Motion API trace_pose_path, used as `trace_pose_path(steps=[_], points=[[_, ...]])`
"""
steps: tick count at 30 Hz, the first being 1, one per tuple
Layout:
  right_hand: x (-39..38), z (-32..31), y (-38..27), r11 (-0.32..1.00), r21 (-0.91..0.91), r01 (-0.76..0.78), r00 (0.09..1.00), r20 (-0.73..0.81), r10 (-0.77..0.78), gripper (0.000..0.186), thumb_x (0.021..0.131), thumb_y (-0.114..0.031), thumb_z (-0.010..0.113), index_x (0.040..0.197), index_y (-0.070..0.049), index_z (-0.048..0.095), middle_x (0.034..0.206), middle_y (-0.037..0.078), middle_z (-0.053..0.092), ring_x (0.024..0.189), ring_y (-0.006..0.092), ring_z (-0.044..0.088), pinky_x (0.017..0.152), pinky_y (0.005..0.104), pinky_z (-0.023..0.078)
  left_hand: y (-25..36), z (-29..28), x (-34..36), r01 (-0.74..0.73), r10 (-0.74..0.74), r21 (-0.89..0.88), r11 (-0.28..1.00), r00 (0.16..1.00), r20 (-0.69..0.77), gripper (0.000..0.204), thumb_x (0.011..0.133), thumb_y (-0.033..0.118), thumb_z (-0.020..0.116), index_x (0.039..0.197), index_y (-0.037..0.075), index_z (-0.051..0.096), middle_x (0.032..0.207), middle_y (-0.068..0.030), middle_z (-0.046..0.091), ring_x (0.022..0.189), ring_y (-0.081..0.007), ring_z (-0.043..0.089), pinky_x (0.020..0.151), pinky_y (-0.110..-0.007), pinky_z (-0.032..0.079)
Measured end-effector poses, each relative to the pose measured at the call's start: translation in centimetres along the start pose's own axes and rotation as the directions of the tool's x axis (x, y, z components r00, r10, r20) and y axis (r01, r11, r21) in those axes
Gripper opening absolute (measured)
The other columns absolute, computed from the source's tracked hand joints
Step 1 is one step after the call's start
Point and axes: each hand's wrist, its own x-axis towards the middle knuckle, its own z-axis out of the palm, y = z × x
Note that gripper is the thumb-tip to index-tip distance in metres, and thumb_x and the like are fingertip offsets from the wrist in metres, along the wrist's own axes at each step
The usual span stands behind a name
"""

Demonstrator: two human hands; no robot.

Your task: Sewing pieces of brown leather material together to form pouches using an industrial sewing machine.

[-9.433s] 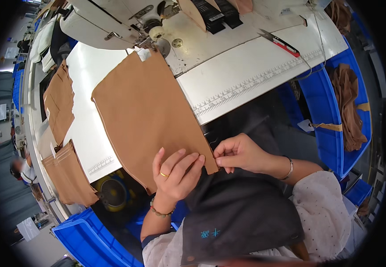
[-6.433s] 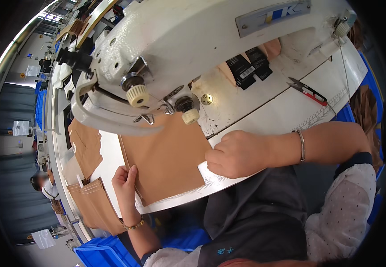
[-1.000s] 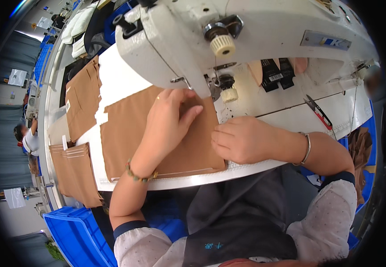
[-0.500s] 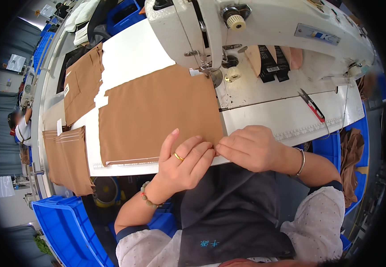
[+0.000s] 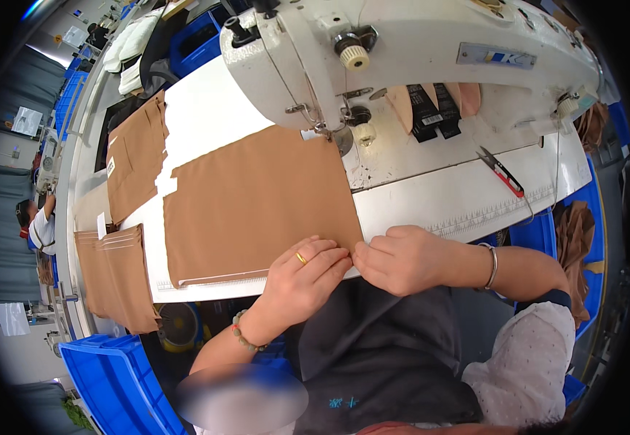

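A: Where is the brown fabric panel (image 5: pixel 257 203) laid?

B: It is spread flat on the white counter (image 5: pixel 206 94), with its far right corner set at the needle end of the sewing machine (image 5: pixel 416 40).

A: And how are the hands held?

B: The panel's near right corner is pinched by the closed fingers of the right hand (image 5: pixel 405 261). The bent fingers of the left hand (image 5: pixel 304 283) are laid on the same corner, just beside; whether cloth is gripped by them cannot be told, as the thumb is hidden.

A: What is placed on the right?

B: Red-and-black thread snips (image 5: pixel 502 174) are laid on the counter, on the far side of the ruler scale (image 5: pixel 496 210). Farther right, crumpled brown cloth (image 5: pixel 574 246) is held in a blue bin (image 5: pixel 534 235).

A: And on the left?

B: Brown pieces with pale lines (image 5: pixel 115 279) are stacked there, and more cut brown pieces (image 5: pixel 137 159) are laid on their far side. A blue crate (image 5: pixel 104 370) is placed at the near left.
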Motion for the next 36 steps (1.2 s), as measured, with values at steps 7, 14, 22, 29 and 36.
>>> trace_pose_path(steps=[7,14,22,29,36], points=[[0.1,0.8,1.3,1.0,0.018,-0.02,0.997,-0.077,0.021,0.011,0.068,-0.018,0.063,0.074,-0.008,0.061,0.07,0.0,0.051,0.064,0.0133,0.053,0.05,0.0272,0.04,-1.2,0.3,0.6,0.037,-0.031,-0.104,0.994,0.998,0.059,0.026,0.066,-0.001,0.072,0.093,0.002,0.074,0.099,-0.008,0.072,0.093,-0.0248,0.07,0.077,-0.034,0.059],[0.4,1.6,3.7,1.0,0.009,-0.015,0.999,-0.031,0.015,0.011,0.069,-0.015,0.064,0.076,-0.008,0.061,0.072,0.0,0.051,0.062,0.0125,0.053,0.05,0.0266,0.042,-3.5,0.5,2.5,0.025,-0.02,-0.068,0.997,0.998,0.067,0.015,0.074,0.004,0.074,0.09,0.003,0.074,0.095,-0.0057,0.071,0.088,-0.0204,0.069,0.071,-0.031,0.058],[0.9,3.5,6.2,0.998,0.015,-0.055,0.993,-0.106,0.057,0.011,0.07,-0.014,0.065,0.067,-0.009,0.056,0.067,0.001,0.048,0.058,0.014,0.054,0.048,0.029,0.045,-5.9,0.7,4.4,0.025,-0.023,-0.017,1.0,0.997,0.07,0.017,0.071,0.002,0.078,0.087,0.006,0.075,0.092,-0.0023,0.072,0.084,-0.0183,0.069,0.068,-0.03,0.057],[1.3,4.5,8.2,0.994,0.048,-0.101,0.99,-0.091,0.105,0.009,0.072,-0.012,0.067,0.072,-0.006,0.059,0.071,0.003,0.05,0.053,0.0166,0.055,0.046,0.0316,0.046,-7.6,0.9,5.3,0.072,-0.07,-0.02,0.997,0.992,0.103,0.022,0.07,-0.005,0.077,0.089,0.006,0.074,0.094,-0.005,0.073,0.084,-0.0224,0.068,0.072,-0.031,0.057],[2.0,3.9,9.9,0.982,0.094,-0.163,0.986,-0.02,0.166,0.013,0.076,-0.013,0.068,0.07,-0.005,0.06,0.07,0.008,0.057,0.053,0.0225,0.061,0.046,0.0364,0.049,-9.3,1.2,6.3,0.082,-0.082,0.002,0.997,0.992,0.093,0.022,0.07,-0.004,0.078,0.09,0.005,0.074,0.093,-0.0048,0.073,0.081,-0.0228,0.068,0.071,-0.032,0.056]])
